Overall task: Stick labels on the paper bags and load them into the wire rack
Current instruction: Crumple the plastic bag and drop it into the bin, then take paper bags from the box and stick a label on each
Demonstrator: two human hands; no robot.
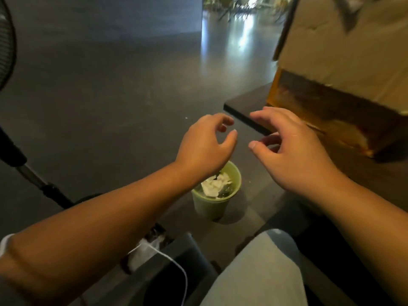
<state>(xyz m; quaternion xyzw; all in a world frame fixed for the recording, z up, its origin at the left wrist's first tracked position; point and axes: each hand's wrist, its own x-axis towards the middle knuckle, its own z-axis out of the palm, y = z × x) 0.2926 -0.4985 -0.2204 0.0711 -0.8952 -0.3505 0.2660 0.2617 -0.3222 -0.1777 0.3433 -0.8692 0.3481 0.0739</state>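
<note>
A brown paper bag (344, 51) stands blurred at the upper right on a dark table (247, 107). My left hand (205, 142) and my right hand (289, 146) hover side by side in the air above a green bin (212, 204) on the floor, by the table's corner. Both hands have loosely curled fingers and nothing visible between them. The bin holds crumpled white paper scraps (215, 184). No labels and no wire rack are in view.
A fan's stand (33, 175) and guard rise at the left. A white cable (172, 261) runs over a dark thing near my knee (260, 272). Grey floor (110, 85) stretches ahead to a bright doorway.
</note>
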